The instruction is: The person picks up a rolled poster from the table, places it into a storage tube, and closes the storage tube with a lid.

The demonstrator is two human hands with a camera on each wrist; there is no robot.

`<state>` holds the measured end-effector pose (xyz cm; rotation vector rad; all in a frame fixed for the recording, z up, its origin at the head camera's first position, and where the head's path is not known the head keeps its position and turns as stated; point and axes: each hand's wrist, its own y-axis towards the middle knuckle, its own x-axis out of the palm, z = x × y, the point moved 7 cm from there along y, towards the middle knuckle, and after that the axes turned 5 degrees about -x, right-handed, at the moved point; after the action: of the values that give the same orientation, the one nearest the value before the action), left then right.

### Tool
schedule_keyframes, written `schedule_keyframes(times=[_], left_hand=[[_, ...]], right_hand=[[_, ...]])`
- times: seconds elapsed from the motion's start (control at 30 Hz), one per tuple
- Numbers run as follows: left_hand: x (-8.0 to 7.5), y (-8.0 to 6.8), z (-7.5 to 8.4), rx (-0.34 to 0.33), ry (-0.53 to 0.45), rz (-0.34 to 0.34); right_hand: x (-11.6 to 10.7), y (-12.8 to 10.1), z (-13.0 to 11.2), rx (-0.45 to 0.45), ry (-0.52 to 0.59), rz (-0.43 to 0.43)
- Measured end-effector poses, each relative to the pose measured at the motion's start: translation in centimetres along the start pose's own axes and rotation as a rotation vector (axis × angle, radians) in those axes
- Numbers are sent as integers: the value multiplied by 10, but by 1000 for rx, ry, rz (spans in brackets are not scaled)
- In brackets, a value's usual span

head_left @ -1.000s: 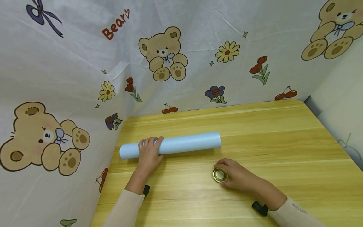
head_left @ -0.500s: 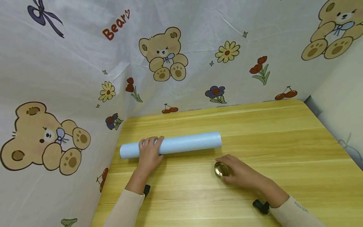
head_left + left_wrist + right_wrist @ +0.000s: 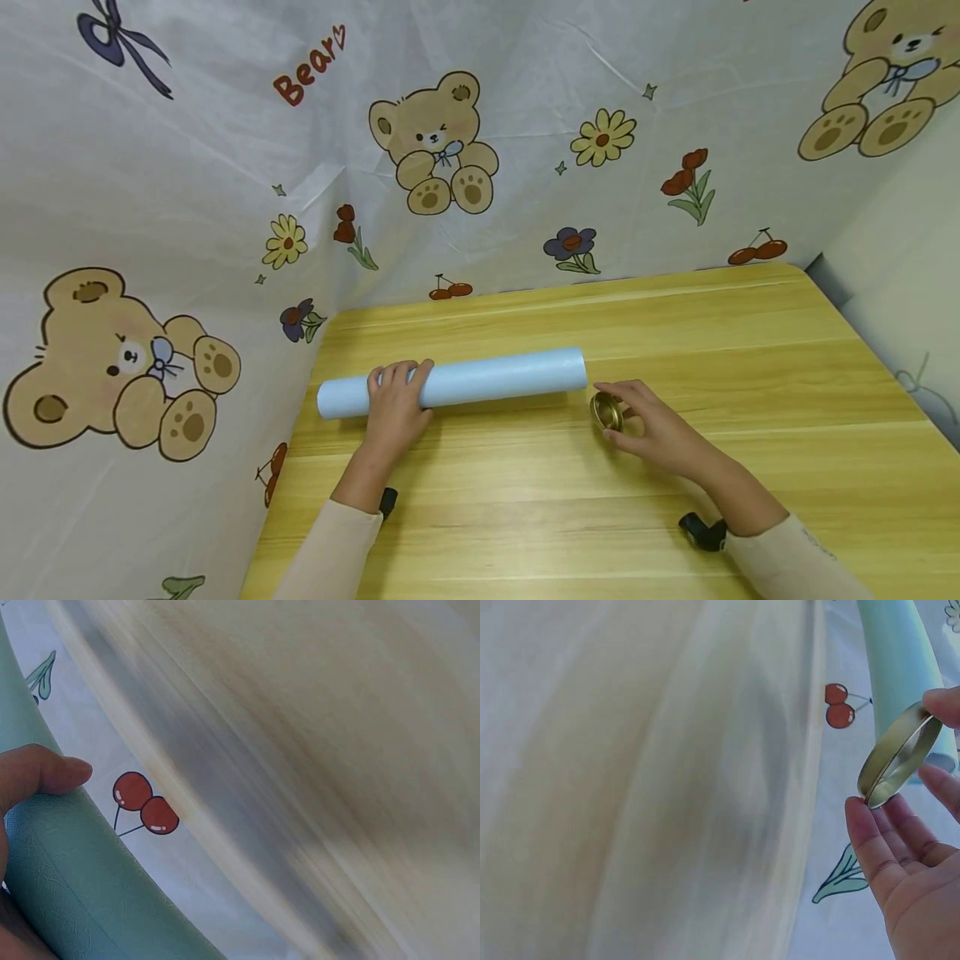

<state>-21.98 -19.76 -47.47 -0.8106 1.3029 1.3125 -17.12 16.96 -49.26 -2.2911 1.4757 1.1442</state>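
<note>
Ring [image 3: 606, 412] in right-hand [image 3: 654, 427] grip (upright)

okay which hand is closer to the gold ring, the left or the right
Right. The right hand pinches the gold ring on edge, just off the end of the blue roll. The left hand rests on the roll's other end, well away from the ring.

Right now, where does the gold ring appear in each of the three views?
Head: the gold ring is right of centre, pinched on edge by the right hand, just off the right end of the blue roll.
Left wrist: not in it; only the blue roll under the left hand.
Right wrist: right edge, upper half, between fingertips.
Shared landmark: the blue roll.
</note>
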Motion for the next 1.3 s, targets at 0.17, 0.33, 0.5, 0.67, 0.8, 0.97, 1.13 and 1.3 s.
schedule_keyframes(times=[0.17, 0.33, 0.5, 0.67, 0.8, 0.97, 1.13, 1.3], left_hand=[[0, 1, -1, 1, 8, 0], [1, 0, -1, 0, 8, 0], [1, 0, -1, -3, 6, -3], [1, 0, 0, 2, 3, -3], [2, -1, 1, 6, 1, -5], [3, -2, 2, 1, 9, -7], [4, -3, 4, 0, 6, -14], [3, -4, 8, 9, -4, -18]], right_hand=[[-9, 3, 4, 22, 11, 20], [-12, 5, 9, 34, 38, 48], [-14, 7, 16, 48, 114, 74], [-16, 11, 22, 69, 223, 92], [-17, 13, 22, 50, 329, 109], [-17, 16, 19, 11, 434, 129], [-14, 19, 18, 9, 515, 136], [-9, 21, 23, 68, 554, 125]])
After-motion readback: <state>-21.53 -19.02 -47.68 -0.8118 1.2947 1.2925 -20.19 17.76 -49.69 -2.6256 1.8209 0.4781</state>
